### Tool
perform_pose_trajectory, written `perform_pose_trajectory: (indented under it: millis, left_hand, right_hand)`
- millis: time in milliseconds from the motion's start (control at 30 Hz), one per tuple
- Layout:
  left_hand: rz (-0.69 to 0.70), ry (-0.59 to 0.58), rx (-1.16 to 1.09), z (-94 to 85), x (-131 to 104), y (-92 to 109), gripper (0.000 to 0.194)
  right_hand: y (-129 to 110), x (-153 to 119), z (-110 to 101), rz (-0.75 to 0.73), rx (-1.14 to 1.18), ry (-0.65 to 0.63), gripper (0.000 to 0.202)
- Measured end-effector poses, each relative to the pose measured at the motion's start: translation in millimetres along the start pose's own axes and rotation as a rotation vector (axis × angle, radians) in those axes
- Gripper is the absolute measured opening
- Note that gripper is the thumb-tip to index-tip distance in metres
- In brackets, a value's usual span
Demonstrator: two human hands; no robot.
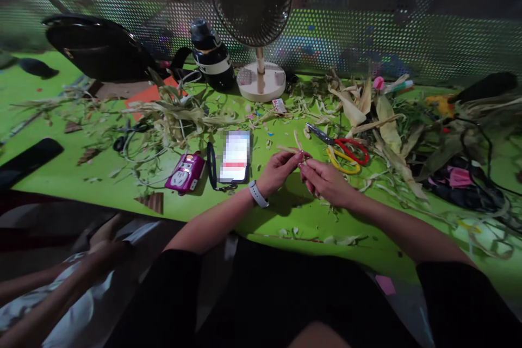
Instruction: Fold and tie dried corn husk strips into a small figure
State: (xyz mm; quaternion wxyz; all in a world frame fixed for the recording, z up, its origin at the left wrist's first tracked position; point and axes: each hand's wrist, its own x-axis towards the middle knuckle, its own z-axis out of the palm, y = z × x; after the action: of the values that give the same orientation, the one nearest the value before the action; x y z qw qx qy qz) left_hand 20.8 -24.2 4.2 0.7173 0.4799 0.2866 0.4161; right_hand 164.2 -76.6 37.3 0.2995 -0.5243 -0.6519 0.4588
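Observation:
Both hands meet over the green table point(196, 201), their fingers pinched together on pale husk strips point(298, 144). My left hand point(279, 171), below a light wristband, grips the strips from the left side. From the right, my right hand point(326, 180) is closed on the same strips, its fingertips touching those of the left. Two strip ends stick up and out to the left above the fingers. Scissors with red and yellow handles point(346, 153) lie just behind my right hand. A lit phone point(235, 156) rests left of my left hand.
A fan point(261, 82), a dark bottle point(214, 60) and a black bag point(95, 46) stand at the back. A purple power socket point(185, 173) lies left of the phone. Dried husks point(387, 119) are heaped at right. Another person's arms point(61, 288) show at lower left.

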Motion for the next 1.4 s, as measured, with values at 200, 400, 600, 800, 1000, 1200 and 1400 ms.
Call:
perform_pose_trajectory:
  millis: [200,400,600,800,1000,1200,1400]
  left_hand:
    - [0.0,0.021,-0.042,-1.5,1.8,-7.0,0.032]
    - [-0.028,-0.037,0.003,-8.2,4.9,-2.8,0.036]
    - [-0.168,-0.3,0.006,-17.2,2.8,10.9,0.041]
    - [-0.248,-0.392,-0.015,-15.1,-0.4,5.7,0.041]
    - [-0.216,-0.36,-0.027,-23.5,3.3,4.2,0.024]
    - [-0.24,-0.343,-0.013,-28.9,6.6,1.6,0.023]
    - [0.064,-0.033,-0.046,-28.4,18.8,5.6,0.025]
  right_hand:
    - [-2.7,0.7,-3.0,-0.047,-0.115,-0.022,0.035]
    - [-6.8,-3.7,-3.6,-0.095,-0.21,-0.024,0.033]
    - [-23.0,-10.2,-40.4,-0.113,-0.228,0.09,0.046]
    - [-13.4,5.3,-42.6,-0.14,-0.388,0.053,0.042]
    - [-3.2,8.4,-28.6,-0.314,-0.384,0.028,0.048]
    - [1.1,10.4,-30.8,-0.256,-0.326,0.053,0.047]
    - [9.2,16.6,-38.2,0.013,0.12,0.242,0.044]
